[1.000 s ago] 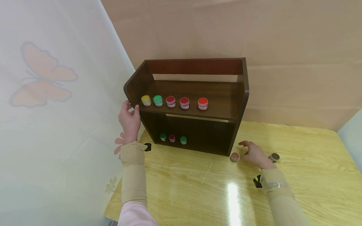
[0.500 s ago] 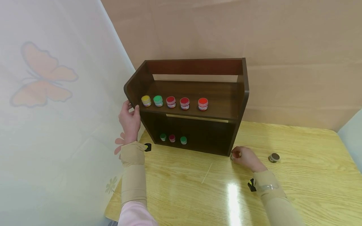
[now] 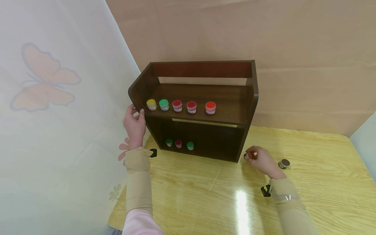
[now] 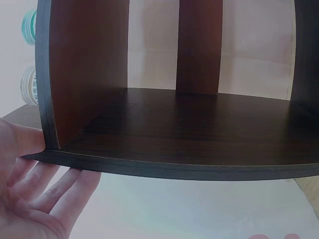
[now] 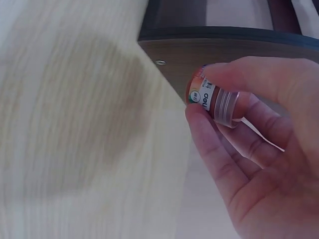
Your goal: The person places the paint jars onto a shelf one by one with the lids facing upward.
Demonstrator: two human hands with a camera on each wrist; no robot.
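Observation:
In the head view my left hand (image 3: 135,125) grips the left side panel of a dark brown wooden shelf (image 3: 227,98). The left wrist view has the thumb against the shelf board (image 4: 189,169) and the fingers on the panel's outer face. Beside the shelf's lower right corner, my right hand (image 3: 264,161) pinches a small reddish-brown paint jar (image 3: 249,155) between thumb and fingers. Up close, this paint jar (image 5: 203,94) is tilted on its side, with a printed label and a clear ribbed lid. Part of it is hidden by the fingers.
Yellow, green and red paint jars (image 3: 192,107) line the upper shelf's front edge. Three more, including a green jar (image 3: 190,146), stand on the lower level. A dark brown jar (image 3: 284,164) stands on the wood-grain table (image 3: 323,195). A white curtain (image 3: 88,98) hangs at left.
My right hand went left to the reddish-brown jar on the table, took hold of it, then moved it slightly right and up. The left hand has stayed on the shelf.

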